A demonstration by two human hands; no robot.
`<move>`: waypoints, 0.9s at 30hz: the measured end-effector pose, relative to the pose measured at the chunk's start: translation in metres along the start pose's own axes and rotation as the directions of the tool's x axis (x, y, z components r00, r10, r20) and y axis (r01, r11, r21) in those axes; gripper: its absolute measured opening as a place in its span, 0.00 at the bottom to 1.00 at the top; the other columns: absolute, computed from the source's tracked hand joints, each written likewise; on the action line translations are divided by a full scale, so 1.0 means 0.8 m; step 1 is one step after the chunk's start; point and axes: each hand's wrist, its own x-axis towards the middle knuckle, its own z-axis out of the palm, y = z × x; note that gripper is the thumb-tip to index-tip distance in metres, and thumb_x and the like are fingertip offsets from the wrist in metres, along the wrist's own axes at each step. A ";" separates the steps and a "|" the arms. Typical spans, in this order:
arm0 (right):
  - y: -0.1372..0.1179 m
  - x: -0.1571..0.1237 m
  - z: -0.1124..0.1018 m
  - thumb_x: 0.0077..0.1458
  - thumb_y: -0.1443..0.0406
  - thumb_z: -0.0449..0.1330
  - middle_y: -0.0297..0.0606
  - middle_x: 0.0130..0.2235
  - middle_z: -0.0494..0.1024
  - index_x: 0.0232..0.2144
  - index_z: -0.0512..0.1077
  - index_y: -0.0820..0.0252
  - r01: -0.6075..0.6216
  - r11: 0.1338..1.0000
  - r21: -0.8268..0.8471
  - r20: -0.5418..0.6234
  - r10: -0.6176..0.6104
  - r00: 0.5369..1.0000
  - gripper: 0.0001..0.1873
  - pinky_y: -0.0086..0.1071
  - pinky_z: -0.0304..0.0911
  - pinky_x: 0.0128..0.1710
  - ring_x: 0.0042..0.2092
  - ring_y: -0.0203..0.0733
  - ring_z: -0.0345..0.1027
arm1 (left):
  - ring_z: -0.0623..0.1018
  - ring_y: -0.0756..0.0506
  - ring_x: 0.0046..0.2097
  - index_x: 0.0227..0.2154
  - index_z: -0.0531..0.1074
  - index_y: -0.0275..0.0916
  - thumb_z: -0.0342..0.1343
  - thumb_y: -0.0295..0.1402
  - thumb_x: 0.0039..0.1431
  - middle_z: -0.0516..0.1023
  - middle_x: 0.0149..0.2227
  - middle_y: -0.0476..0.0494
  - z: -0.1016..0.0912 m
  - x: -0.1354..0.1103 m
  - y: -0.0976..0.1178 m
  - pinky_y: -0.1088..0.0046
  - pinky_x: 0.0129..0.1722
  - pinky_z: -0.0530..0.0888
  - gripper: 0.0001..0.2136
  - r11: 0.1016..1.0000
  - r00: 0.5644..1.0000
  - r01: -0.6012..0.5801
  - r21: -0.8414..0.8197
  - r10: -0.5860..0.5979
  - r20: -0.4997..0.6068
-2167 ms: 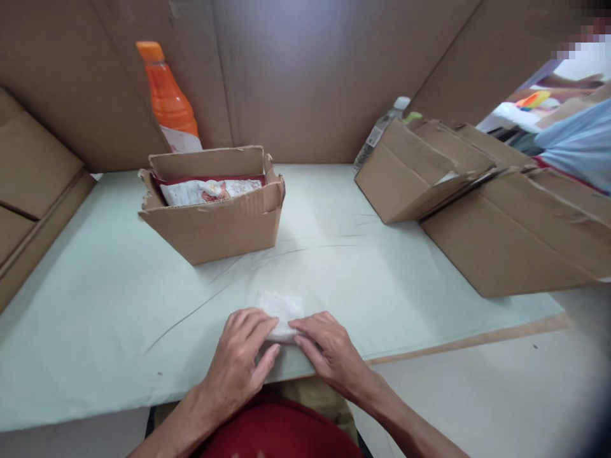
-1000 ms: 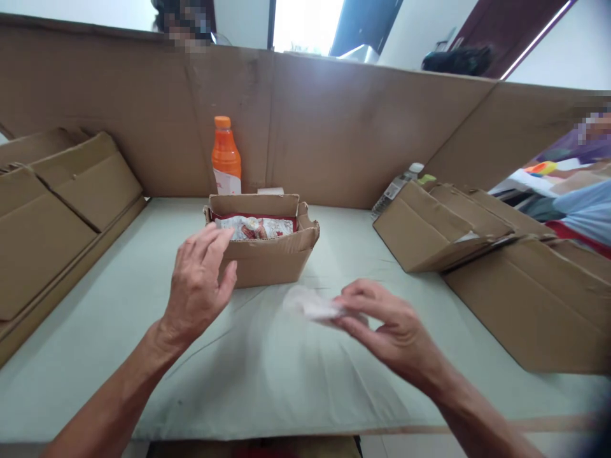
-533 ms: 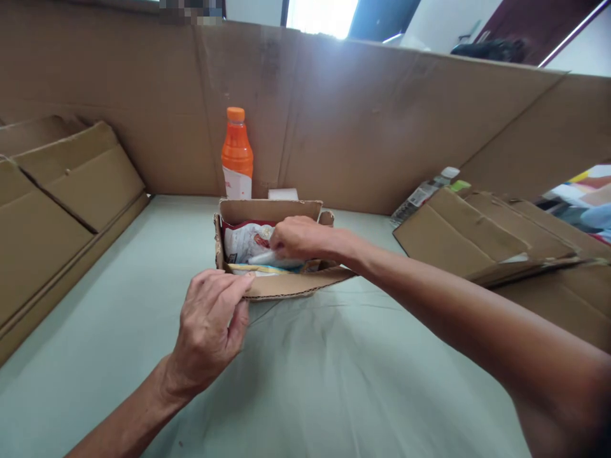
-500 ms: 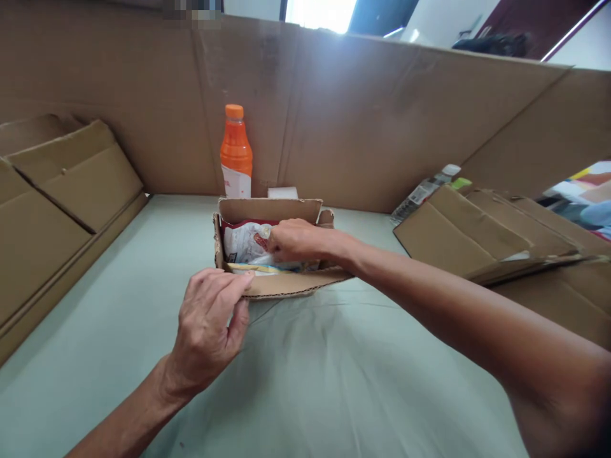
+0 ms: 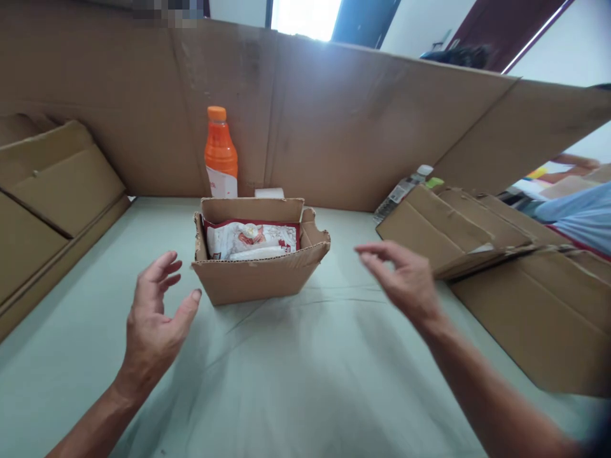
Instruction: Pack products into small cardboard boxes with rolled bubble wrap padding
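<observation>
A small open cardboard box [image 5: 252, 280] stands in the middle of the pale green sheet. Inside it lies a white packet [image 5: 229, 238] with a red edge and a printed food picture; what lies under the packet is hidden. My left hand [image 5: 155, 312] hovers just left of the box, thumb and fingers apart, with nothing in it. To the right of the box my right hand [image 5: 405, 277] is in the air, apart from the cardboard. Its fingers are stretched toward the box, thumb close to the forefinger, and no object shows between them.
Behind the box stand an orange drink bottle [image 5: 222, 156] and a small white block [image 5: 269, 193] against a tall cardboard wall [image 5: 344, 127]. Cardboard boxes [image 5: 62, 178] flank the left; more cartons [image 5: 424, 216] and a leaning clear bottle [image 5: 401, 194] are right. Another person's sleeve [image 5: 580, 210] shows far right.
My right hand has come out of the box and moved right. My left hand has let go of the front flap and drawn back left. That flap now stands up.
</observation>
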 end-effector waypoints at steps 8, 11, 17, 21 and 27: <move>-0.017 -0.023 0.119 0.55 0.58 0.60 0.46 0.49 0.80 0.56 0.68 0.61 -0.222 0.937 0.271 0.368 0.112 0.923 0.27 0.41 0.71 0.42 0.44 0.47 0.74 | 0.75 0.40 0.55 0.53 0.71 0.41 0.65 0.44 0.54 0.77 0.51 0.42 0.046 0.009 -0.025 0.61 0.55 0.74 0.25 0.885 0.913 0.401 -0.235 -0.368 0.175; -0.011 -0.016 0.107 0.54 0.60 0.59 0.43 0.44 0.80 0.49 0.71 0.61 -0.258 0.927 0.272 0.300 0.173 0.938 0.20 0.40 0.70 0.41 0.38 0.44 0.73 | 0.77 0.41 0.51 0.51 0.71 0.38 0.65 0.43 0.52 0.78 0.48 0.41 0.078 0.013 -0.003 0.62 0.53 0.75 0.25 0.885 0.925 0.379 -0.272 -0.348 0.154; 0.016 -0.138 0.013 0.57 0.53 0.60 0.40 0.34 0.79 0.37 0.71 0.58 -0.251 0.961 0.115 0.047 0.247 0.968 0.15 0.38 0.70 0.33 0.33 0.46 0.73 | 0.77 0.40 0.56 0.59 0.68 0.40 0.63 0.43 0.55 0.75 0.58 0.38 0.100 -0.053 0.044 0.62 0.55 0.75 0.29 0.819 0.844 0.467 -0.332 -0.302 0.442; 0.005 -0.221 -0.013 0.58 0.52 0.63 0.45 0.45 0.81 0.48 0.74 0.58 -0.140 0.986 0.095 0.134 0.127 0.983 0.21 0.42 0.74 0.44 0.44 0.52 0.77 | 0.78 0.38 0.56 0.55 0.72 0.41 0.64 0.46 0.55 0.79 0.54 0.38 0.040 -0.097 0.037 0.62 0.56 0.75 0.26 0.860 0.819 0.475 -0.186 -0.354 0.453; 0.033 -0.205 0.000 0.40 0.37 0.70 0.52 0.73 0.49 0.73 0.43 0.58 -0.210 0.910 0.358 0.343 0.081 0.936 0.70 0.55 0.50 0.69 0.72 0.64 0.47 | 0.82 0.41 0.38 0.40 0.76 0.41 0.66 0.53 0.47 0.83 0.39 0.43 -0.023 -0.103 0.019 0.64 0.41 0.81 0.23 0.907 0.845 0.397 0.141 -0.421 0.329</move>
